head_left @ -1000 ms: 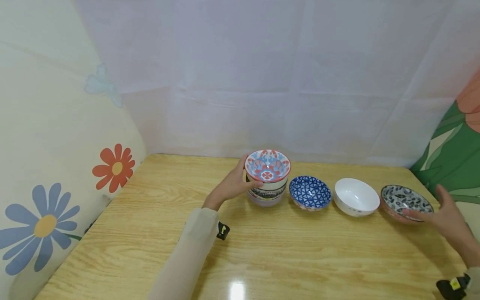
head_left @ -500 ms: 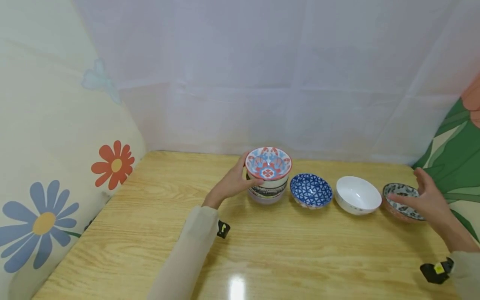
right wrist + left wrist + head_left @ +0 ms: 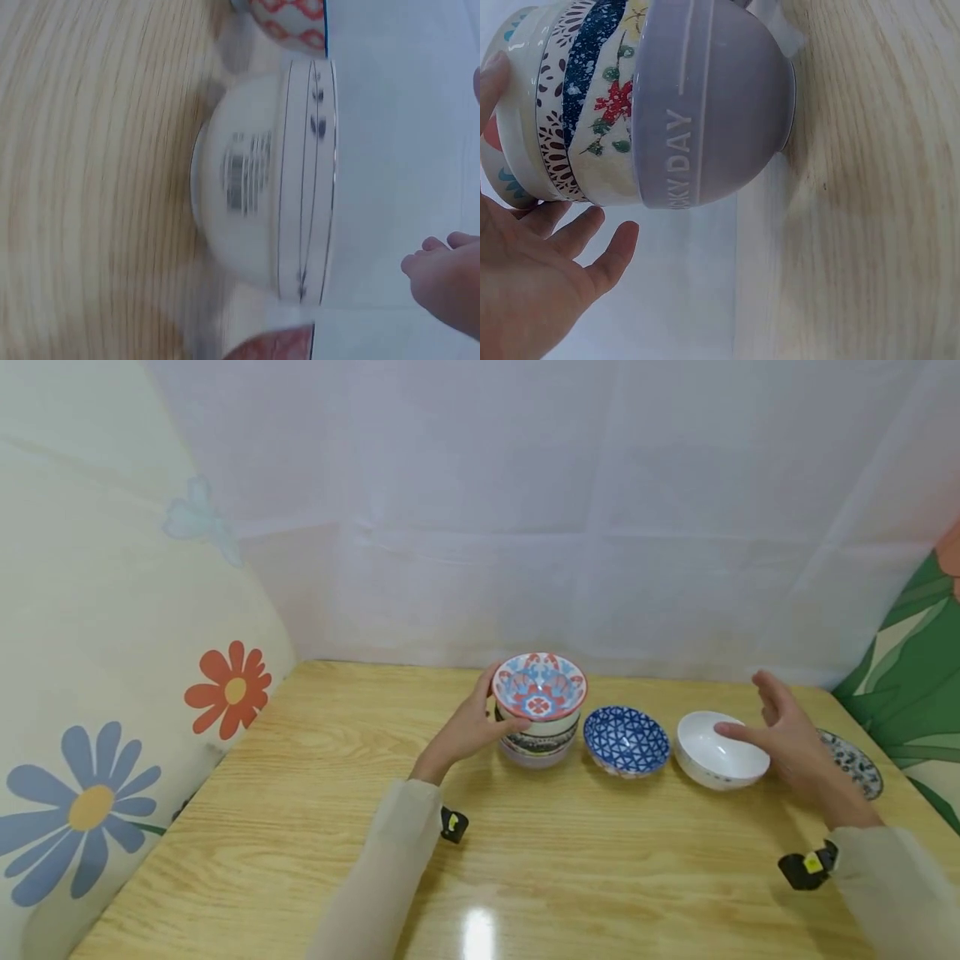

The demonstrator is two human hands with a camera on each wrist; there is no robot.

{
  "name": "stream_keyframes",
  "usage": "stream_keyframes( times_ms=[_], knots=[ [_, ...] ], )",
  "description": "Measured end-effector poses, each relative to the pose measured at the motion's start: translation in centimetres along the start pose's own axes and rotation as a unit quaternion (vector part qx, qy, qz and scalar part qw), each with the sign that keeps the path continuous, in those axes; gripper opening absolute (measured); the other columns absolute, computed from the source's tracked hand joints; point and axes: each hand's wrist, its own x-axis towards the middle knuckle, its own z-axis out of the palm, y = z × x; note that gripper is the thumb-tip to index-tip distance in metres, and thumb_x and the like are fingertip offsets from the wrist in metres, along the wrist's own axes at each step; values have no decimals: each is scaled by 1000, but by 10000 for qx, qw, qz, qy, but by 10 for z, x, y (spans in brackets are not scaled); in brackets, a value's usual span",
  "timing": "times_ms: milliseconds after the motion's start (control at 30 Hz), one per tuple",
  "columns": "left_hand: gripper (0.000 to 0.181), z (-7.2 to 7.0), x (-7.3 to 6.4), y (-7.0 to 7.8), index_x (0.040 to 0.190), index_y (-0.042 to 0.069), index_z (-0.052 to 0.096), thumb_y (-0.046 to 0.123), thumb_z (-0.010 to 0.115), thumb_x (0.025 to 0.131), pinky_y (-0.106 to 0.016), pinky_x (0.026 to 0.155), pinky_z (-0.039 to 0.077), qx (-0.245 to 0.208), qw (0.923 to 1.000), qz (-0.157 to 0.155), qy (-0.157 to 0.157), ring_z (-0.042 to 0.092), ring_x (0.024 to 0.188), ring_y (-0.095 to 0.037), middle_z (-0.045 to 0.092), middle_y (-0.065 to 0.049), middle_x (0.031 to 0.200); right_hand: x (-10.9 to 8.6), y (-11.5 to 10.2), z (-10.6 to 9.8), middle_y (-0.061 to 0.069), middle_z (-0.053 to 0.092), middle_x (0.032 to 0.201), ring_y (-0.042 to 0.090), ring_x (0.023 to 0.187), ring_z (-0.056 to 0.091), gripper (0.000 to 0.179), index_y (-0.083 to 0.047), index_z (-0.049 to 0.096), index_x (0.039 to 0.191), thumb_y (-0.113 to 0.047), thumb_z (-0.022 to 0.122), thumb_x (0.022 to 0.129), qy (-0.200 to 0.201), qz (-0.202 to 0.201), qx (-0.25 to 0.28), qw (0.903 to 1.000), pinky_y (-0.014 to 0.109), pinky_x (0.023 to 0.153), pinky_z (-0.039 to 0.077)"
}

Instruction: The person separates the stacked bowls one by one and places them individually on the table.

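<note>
A stack of nested bowls point(image 3: 538, 745) stands on the table, topped by a red-and-blue patterned bowl point(image 3: 540, 685). My left hand point(image 3: 472, 727) holds the stack's upper part from the left, thumb across the front. In the left wrist view the lowest bowl point(image 3: 712, 105) is lavender with raised lettering. My right hand point(image 3: 795, 747) is in the air, fingers spread, at the right side of a white bowl point(image 3: 720, 760); its thumb overlaps that bowl in the head view. In the right wrist view the hand is apart from the white bowl's rim.
A blue-and-white patterned bowl point(image 3: 626, 742) stands between the stack and the white bowl. Partly behind my right hand is a black-and-white patterned bowl point(image 3: 855, 764). The wooden table point(image 3: 600, 877) meets a pale cloth backdrop point(image 3: 465, 527) at its far edge.
My right hand has moved left, from over the black-and-white bowl to the white bowl's right side. The left hand keeps its hold on the stack.
</note>
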Motion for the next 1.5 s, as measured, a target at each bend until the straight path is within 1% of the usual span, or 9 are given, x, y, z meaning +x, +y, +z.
stream_keyframes(
  times_ms=[133, 267, 433, 567, 800, 967, 1200, 1333, 1500],
  knots=[
    [98, 1, 0, -5, 153, 26, 10, 35, 76, 81, -55, 110, 31, -180, 9998, -47, 33, 27, 143, -26, 28, -3, 155, 8, -9, 16, 12, -15, 159, 35, 144, -14, 104, -12, -14, 152, -26, 68, 89, -106, -79, -247, 9996, 55, 116, -1],
    [97, 2, -2, -8, 152, 33, 9, 38, 75, 81, -52, 108, 35, -326, 9994, -63, 52, 27, 143, -25, 26, 0, 155, 15, -16, 33, 10, -12, 160, 35, 145, -12, 105, -13, -12, 153, -24, 70, 88, -293, -155, -108, 9994, 54, 117, 1],
    [101, 3, -5, -10, 154, 28, 7, 41, 75, 80, -53, 106, 37, -450, 9989, 7, 115, 29, 141, -27, 27, -3, 155, 21, -29, 53, 9, -10, 160, 32, 146, -11, 103, -13, -9, 153, -21, 70, 88, -503, -318, 114, 9982, 52, 118, 3],
    [104, 2, -8, -9, 154, 27, 6, 46, 75, 79, -54, 106, 37, -532, 9985, -23, 134, 29, 141, -27, 28, -4, 155, 26, -40, 69, 7, -6, 161, 30, 147, -7, 103, -15, -6, 154, -20, 72, 86, -639, -446, 124, 9969, 50, 119, 5],
    [102, -1, -9, -5, 154, 27, 7, 41, 76, 80, -57, 106, 35, -417, 9991, 66, 106, 29, 141, -27, 28, -3, 155, 38, -59, 98, 7, 3, 162, 30, 148, 2, 107, -15, 0, 155, -21, 77, 81, -846, -797, -312, 9927, 50, 119, 10],
    [100, 0, -7, -3, 154, 27, 9, 37, 76, 80, -56, 106, 36, -330, 9994, 75, 122, 30, 141, -27, 29, -3, 154, 46, -68, 118, 7, 5, 161, 31, 148, 5, 108, -17, 3, 155, -25, 78, 79, -1182, -1015, -398, 9870, 51, 119, 11],
    [99, 4, -2, -2, 154, 24, 12, 36, 77, 80, -56, 107, 36, -343, 9993, 69, 141, 30, 141, -27, 30, -3, 154, 53, -75, 136, 11, 7, 161, 32, 148, 5, 112, -13, 3, 155, -25, 82, 75, -1511, -1214, -208, 9808, 54, 118, 10],
    [96, 4, -2, -2, 153, 25, 12, 33, 75, 81, -56, 106, 36, -327, 9994, 26, 135, 31, 140, -26, 31, -2, 153, 58, -75, 144, 6, 6, 161, 30, 148, 6, 113, -15, 5, 155, -25, 83, 74, -1538, -1245, -137, 9801, 56, 117, 12],
    [96, 2, -3, -2, 153, 27, 8, 29, 73, 84, -57, 108, 33, -321, 9995, -64, -11, 28, 142, -27, 27, -4, 156, 60, -75, 150, 10, 15, 159, 33, 145, 18, 115, -17, 5, 155, -23, 84, 72, -1565, -1189, -20, 9805, 55, 116, 19]
  ],
)
